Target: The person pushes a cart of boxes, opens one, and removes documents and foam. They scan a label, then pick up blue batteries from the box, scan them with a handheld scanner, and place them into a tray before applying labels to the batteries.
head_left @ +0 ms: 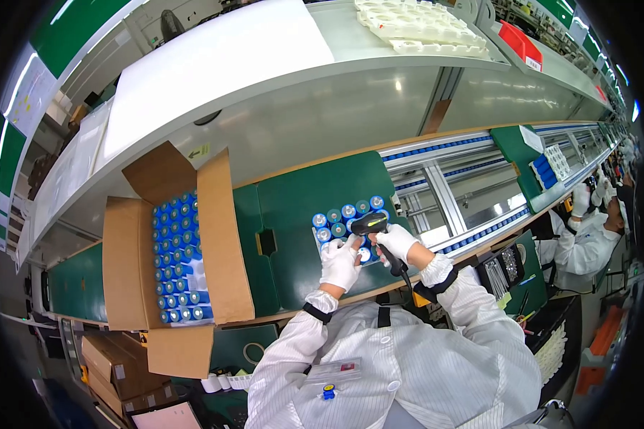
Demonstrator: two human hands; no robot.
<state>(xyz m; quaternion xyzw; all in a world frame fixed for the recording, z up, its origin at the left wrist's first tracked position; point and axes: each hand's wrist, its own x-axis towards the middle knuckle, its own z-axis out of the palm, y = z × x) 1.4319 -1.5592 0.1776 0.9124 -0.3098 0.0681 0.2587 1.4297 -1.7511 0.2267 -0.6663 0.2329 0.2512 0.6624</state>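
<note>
My gloved right hand [398, 242] is wrapped round the grip of a black handheld barcode scanner [370, 224], its cord trailing down toward me. The scanner's head hangs over a group of blue cylindrical battery cells [334, 216], standing upright in rows with their round ends up. My gloved left hand [340, 265] is at the near side of this group, just below the scanner's head. Its fingers are bent together against the cells; what lies between them is hidden. A pale holder edge [315, 236] shows beside the cells, on the green work surface [293, 207].
At left stands an open cardboard box [225, 243] with many more blue cells. A roller conveyor [436, 193] runs off to the right, with another cell pack [547, 170] on a green board. A shelf [265, 79] bearing white trays overhangs the back. A co-worker [583, 239] sits at far right.
</note>
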